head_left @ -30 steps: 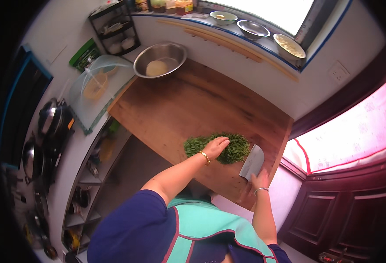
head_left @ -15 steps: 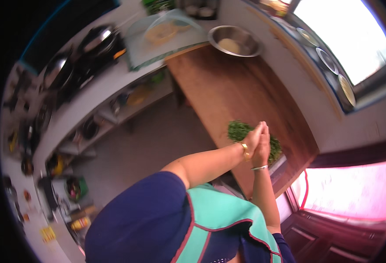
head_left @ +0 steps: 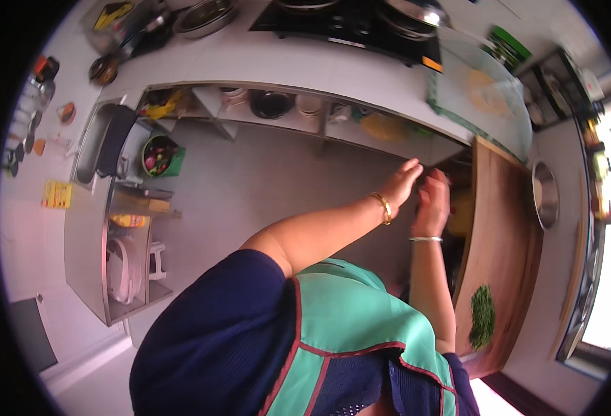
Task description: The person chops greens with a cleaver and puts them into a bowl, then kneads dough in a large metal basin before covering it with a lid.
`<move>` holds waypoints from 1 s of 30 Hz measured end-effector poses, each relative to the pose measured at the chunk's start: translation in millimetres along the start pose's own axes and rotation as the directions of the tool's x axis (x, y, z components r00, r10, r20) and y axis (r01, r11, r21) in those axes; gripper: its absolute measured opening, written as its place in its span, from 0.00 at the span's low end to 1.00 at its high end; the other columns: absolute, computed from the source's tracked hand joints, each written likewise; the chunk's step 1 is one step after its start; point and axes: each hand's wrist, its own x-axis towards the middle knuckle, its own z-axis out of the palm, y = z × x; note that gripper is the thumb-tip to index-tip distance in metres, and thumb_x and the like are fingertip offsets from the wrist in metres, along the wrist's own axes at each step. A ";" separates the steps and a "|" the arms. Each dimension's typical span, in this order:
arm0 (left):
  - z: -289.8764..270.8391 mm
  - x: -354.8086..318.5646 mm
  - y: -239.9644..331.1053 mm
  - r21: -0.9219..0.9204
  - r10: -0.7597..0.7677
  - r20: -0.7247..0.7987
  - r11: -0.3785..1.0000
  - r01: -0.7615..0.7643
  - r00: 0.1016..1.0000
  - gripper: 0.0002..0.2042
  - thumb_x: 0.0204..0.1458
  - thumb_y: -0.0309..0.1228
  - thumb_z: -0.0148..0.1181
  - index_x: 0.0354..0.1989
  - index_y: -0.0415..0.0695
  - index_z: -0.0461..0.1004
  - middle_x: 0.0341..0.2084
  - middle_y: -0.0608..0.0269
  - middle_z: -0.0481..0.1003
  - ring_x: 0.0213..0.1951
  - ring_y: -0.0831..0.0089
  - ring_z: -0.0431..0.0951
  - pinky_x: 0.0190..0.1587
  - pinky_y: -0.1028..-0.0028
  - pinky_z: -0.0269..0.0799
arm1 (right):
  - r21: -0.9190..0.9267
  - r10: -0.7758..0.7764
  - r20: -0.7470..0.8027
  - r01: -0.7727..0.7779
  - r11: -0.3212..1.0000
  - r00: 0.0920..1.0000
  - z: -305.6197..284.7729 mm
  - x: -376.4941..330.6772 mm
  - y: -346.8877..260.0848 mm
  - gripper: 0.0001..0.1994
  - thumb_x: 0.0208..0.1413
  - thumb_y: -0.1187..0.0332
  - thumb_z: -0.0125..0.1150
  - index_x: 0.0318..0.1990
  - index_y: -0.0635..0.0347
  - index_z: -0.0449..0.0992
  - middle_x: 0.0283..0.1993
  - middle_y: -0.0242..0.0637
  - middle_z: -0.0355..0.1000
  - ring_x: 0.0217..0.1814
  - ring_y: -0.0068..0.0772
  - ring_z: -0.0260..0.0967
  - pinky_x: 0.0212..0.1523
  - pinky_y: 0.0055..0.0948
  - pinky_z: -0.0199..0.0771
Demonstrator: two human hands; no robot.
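My left hand (head_left: 402,187), with a gold bangle at its wrist, is held up over the floor with fingers stretched out and nothing in it. Close beside it on the right is my right hand (head_left: 432,206), wearing a silver bangle. Its fingers are slightly blurred but look extended, and I see nothing in them. A narrow gap separates the two palms. To the right, a heap of chopped green leaves (head_left: 482,317) lies on the wooden tabletop (head_left: 496,229), apart from both hands. A steel bowl (head_left: 545,194) sits at that table's far right edge.
A white counter (head_left: 285,66) runs across the far side, carrying a black gas stove (head_left: 350,33) with pans. A mesh food cover (head_left: 482,90) stands at its right end. On the left are a sink (head_left: 89,149) and a green bin (head_left: 172,161) with vegetable scraps.
The view has swung left toward the stove and sink. My hands, pressed together over the greens before, have parted and are now away from the table. The greens stay on the tabletop.
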 end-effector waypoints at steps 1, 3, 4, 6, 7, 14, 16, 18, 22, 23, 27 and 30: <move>-28.3 9.3 -0.9 -0.127 0.093 0.030 0.988 -0.088 0.995 0.26 0.60 0.43 0.49 0.64 0.46 0.59 0.61 0.62 0.61 0.58 0.74 0.62 0.62 0.69 0.55 | 0.038 -0.002 0.242 -0.008 0.999 0.970 42.7 -4.4 21.8 0.22 0.66 0.57 0.43 0.60 0.64 0.65 0.60 0.39 0.65 0.63 0.31 0.59 0.62 0.30 0.56; -99.1 38.0 4.5 -0.240 0.250 -0.124 0.931 -0.274 0.960 0.24 0.59 0.43 0.50 0.62 0.47 0.61 0.56 0.65 0.66 0.56 0.75 0.65 0.60 0.70 0.57 | -0.079 -0.097 0.362 0.134 0.988 0.927 109.5 10.0 61.7 0.19 0.65 0.62 0.45 0.56 0.63 0.69 0.58 0.38 0.67 0.60 0.30 0.62 0.60 0.28 0.59; -143.2 42.1 21.0 -0.310 0.227 -0.109 0.917 -0.250 0.968 0.23 0.59 0.43 0.51 0.61 0.49 0.62 0.54 0.67 0.67 0.55 0.76 0.66 0.58 0.69 0.59 | -0.172 -0.174 0.458 0.279 0.945 0.871 134.9 17.1 82.8 0.15 0.63 0.67 0.47 0.53 0.63 0.72 0.55 0.37 0.70 0.56 0.28 0.65 0.57 0.26 0.62; -182.7 19.7 88.7 -0.171 0.000 -0.271 0.984 -0.049 0.963 0.21 0.58 0.42 0.52 0.59 0.52 0.66 0.49 0.70 0.70 0.52 0.79 0.68 0.52 0.68 0.62 | -0.123 -0.011 0.522 0.088 0.988 0.853 174.4 40.2 118.5 0.12 0.61 0.71 0.50 0.49 0.62 0.74 0.48 0.34 0.73 0.50 0.23 0.67 0.52 0.22 0.65; -217.2 14.1 100.3 -0.195 0.001 -0.323 0.978 -0.068 0.947 0.20 0.57 0.42 0.52 0.58 0.53 0.66 0.48 0.71 0.70 0.52 0.78 0.69 0.51 0.68 0.62 | -0.263 0.064 0.559 0.104 0.959 0.826 204.5 41.1 128.0 0.11 0.60 0.72 0.50 0.46 0.63 0.75 0.42 0.32 0.75 0.45 0.20 0.68 0.48 0.21 0.67; -398.6 55.1 138.1 -0.337 0.009 -0.495 0.920 -0.202 0.869 0.16 0.59 0.36 0.50 0.54 0.51 0.69 0.47 0.71 0.71 0.52 0.74 0.69 0.52 0.66 0.65 | -0.309 0.111 0.697 0.157 0.938 0.709 395.5 39.4 229.6 0.12 0.59 0.74 0.49 0.46 0.63 0.77 0.37 0.30 0.74 0.37 0.18 0.67 0.39 0.20 0.68; -443.8 71.4 142.9 -0.312 0.037 -0.556 0.916 -0.250 0.831 0.17 0.58 0.37 0.51 0.55 0.50 0.68 0.48 0.70 0.71 0.53 0.74 0.69 0.52 0.66 0.65 | -0.337 0.165 0.689 0.110 0.935 0.706 438.9 43.5 260.6 0.12 0.59 0.73 0.50 0.46 0.63 0.77 0.36 0.30 0.74 0.36 0.18 0.67 0.39 0.20 0.69; -486.8 90.6 145.7 -0.329 0.033 -0.567 0.907 -0.262 0.823 0.18 0.58 0.37 0.51 0.57 0.50 0.67 0.48 0.69 0.70 0.53 0.74 0.68 0.53 0.66 0.65 | -0.382 0.181 0.697 0.146 0.913 0.694 474.3 54.5 292.1 0.12 0.59 0.73 0.50 0.47 0.63 0.76 0.37 0.29 0.74 0.37 0.18 0.67 0.39 0.20 0.70; -562.6 129.8 145.3 -0.339 0.121 -0.538 0.875 -0.346 0.834 0.19 0.58 0.37 0.51 0.58 0.48 0.66 0.48 0.69 0.70 0.51 0.75 0.68 0.53 0.66 0.63 | -0.289 0.191 0.715 0.034 0.957 0.673 533.4 83.6 360.5 0.12 0.58 0.72 0.51 0.46 0.61 0.76 0.42 0.36 0.77 0.43 0.25 0.73 0.45 0.24 0.71; -579.3 137.5 143.2 -0.339 0.145 -0.526 0.868 -0.362 0.838 0.20 0.58 0.36 0.50 0.59 0.46 0.64 0.48 0.69 0.70 0.50 0.76 0.68 0.53 0.66 0.62 | -0.280 0.203 0.726 0.013 0.960 0.657 543.7 89.8 377.5 0.12 0.58 0.72 0.51 0.46 0.62 0.76 0.42 0.36 0.77 0.43 0.25 0.72 0.44 0.23 0.71; -649.7 162.5 115.6 -0.310 0.198 -0.501 0.867 -0.389 0.842 0.19 0.59 0.34 0.49 0.58 0.45 0.65 0.46 0.68 0.70 0.49 0.76 0.68 0.52 0.68 0.64 | -0.258 0.160 0.759 0.065 0.964 0.631 573.2 97.0 437.1 0.12 0.58 0.73 0.51 0.48 0.62 0.75 0.41 0.35 0.76 0.42 0.25 0.72 0.43 0.23 0.71; -691.9 178.9 90.2 -0.344 0.220 -0.478 0.844 -0.412 0.851 0.18 0.58 0.34 0.50 0.56 0.46 0.68 0.49 0.67 0.70 0.52 0.72 0.68 0.54 0.66 0.65 | -0.219 0.061 0.786 0.184 0.958 0.615 583.7 99.7 479.2 0.11 0.60 0.73 0.51 0.49 0.64 0.74 0.41 0.32 0.74 0.42 0.20 0.70 0.43 0.20 0.72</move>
